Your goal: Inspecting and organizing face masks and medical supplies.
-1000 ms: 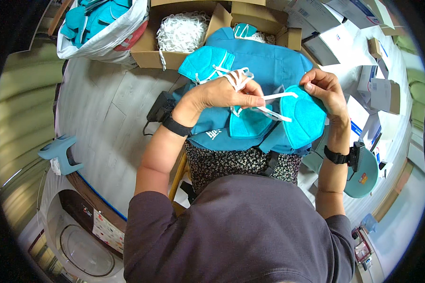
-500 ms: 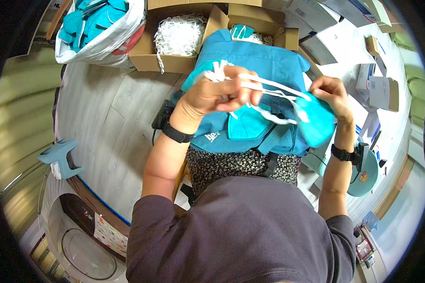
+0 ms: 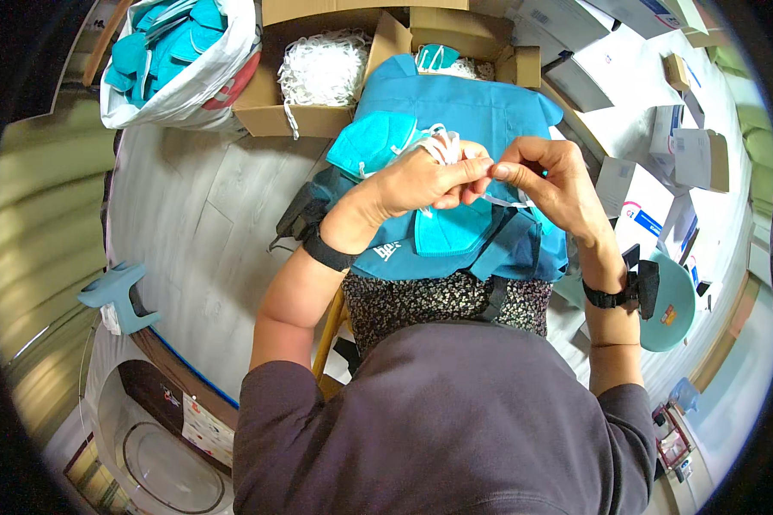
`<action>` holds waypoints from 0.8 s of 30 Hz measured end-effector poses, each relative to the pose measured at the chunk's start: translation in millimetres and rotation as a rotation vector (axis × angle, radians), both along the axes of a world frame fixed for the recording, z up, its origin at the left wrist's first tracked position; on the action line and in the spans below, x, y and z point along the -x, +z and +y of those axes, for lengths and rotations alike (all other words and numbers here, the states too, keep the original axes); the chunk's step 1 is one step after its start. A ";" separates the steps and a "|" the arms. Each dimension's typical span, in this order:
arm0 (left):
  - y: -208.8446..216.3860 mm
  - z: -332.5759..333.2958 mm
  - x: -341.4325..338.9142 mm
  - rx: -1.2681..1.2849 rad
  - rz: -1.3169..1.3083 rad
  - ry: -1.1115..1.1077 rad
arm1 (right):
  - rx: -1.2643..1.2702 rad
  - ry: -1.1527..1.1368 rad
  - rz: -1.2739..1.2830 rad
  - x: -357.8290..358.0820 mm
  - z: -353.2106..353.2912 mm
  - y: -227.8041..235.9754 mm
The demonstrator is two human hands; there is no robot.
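Note:
My left hand is closed round a bundle of white elastic straps, which loop out over its back. My right hand meets it fingertip to fingertip, thumb and forefinger pinched on a strap mostly hidden by the fingers. Below the right hand a length of white strap shows, with a bit of teal beside it. One teal face mask lies just beyond my left wrist. Another teal mask rests under my hands on the blue apron spread over my lap.
Ahead stand a cardboard box heaped with white straps and a second box with a teal mask inside. A white bag full of teal masks is at far left. White cartons and a green stool are on the right.
My right hand has come left from the mask it held to my left hand's fingertips. That mask has dropped mostly out of sight. My left hand has moved slightly down and right.

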State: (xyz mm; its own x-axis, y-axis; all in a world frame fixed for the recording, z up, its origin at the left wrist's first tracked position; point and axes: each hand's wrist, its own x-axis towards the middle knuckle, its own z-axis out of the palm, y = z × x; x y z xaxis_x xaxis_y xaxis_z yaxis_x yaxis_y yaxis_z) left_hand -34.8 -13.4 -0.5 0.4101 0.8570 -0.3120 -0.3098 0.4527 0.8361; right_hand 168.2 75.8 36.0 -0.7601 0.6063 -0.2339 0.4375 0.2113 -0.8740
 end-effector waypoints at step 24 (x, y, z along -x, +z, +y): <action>-34.8 17.4 11.1 0.226 -0.001 0.156 | -0.141 -0.270 -0.046 -80.9 52.4 -24.4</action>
State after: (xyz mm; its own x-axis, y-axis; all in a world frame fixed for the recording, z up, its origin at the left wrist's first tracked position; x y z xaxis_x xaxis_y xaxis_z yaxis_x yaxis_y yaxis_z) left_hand -45.9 4.1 -35.3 0.2788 0.8185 -0.5023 -0.3916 0.5745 0.7188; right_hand 249.1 128.3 11.6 -0.5573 0.8141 -0.1634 0.5329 0.1998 -0.8223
